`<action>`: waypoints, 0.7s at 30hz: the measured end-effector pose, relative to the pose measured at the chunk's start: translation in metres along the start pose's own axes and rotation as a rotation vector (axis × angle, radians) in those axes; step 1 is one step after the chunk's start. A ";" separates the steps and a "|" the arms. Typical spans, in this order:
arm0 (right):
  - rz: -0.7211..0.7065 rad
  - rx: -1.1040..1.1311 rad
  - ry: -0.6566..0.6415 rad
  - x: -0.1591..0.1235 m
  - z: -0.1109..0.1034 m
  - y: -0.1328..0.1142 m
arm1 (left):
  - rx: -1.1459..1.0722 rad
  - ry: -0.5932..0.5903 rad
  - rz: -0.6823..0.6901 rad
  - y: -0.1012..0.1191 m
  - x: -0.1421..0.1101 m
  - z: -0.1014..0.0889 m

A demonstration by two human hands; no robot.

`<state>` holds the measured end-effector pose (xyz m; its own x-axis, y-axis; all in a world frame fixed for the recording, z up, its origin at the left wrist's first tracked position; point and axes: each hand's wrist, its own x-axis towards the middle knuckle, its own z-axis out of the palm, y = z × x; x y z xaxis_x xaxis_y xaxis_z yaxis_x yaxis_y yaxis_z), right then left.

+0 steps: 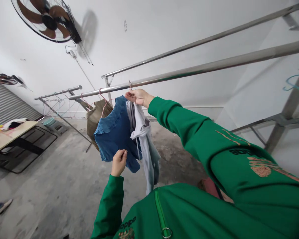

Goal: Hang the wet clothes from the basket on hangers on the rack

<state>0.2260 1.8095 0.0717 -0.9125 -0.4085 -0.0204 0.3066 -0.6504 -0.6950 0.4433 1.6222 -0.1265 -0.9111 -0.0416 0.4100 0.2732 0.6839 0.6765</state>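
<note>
My right hand (138, 97) is raised to a steel drying rail (189, 73), its fingers closed on the hook of a pink wire hanger (130, 87). A pale grey garment (144, 146) hangs just below that hand. My left hand (119, 162) is lower, with its fingertips pinched on a blue ruffled shirt (113, 132). That shirt hangs beside the grey garment, and its hanger is mostly hidden. Further along the rail, an olive garment (96, 116) hangs on another pink hanger (103, 101).
A second steel rail (201, 49) runs parallel, with a teal hanger (295, 81) at the right. A wall fan (48, 21) is overhead. At the far left stand a wooden table (10, 136), a roller shutter (7, 103), and another drying rack (57, 94). Another person's foot (3, 205) shows on the concrete floor (64, 186).
</note>
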 end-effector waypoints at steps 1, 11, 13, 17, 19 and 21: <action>0.003 -0.004 0.012 0.002 0.000 0.003 | 0.006 0.004 0.002 -0.002 -0.001 0.000; -0.072 -0.033 0.016 0.013 -0.012 0.017 | 0.043 -0.056 -0.038 -0.012 -0.008 0.001; -0.102 -0.062 0.010 0.016 -0.014 0.017 | 0.034 -0.070 -0.047 -0.013 -0.008 0.003; -0.125 -0.322 0.025 0.012 -0.020 0.016 | 0.075 0.002 0.025 -0.007 -0.008 0.000; -0.218 -0.492 0.090 -0.002 -0.030 0.015 | 0.117 0.119 0.111 0.003 -0.010 -0.006; -0.410 -0.574 0.156 -0.025 -0.054 0.016 | 0.142 0.225 0.219 0.015 -0.015 -0.012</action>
<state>0.2387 1.8439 0.0221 -0.9648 -0.0800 0.2504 -0.2200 -0.2755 -0.9358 0.4645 1.6243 -0.1151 -0.7403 -0.0318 0.6716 0.3945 0.7882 0.4722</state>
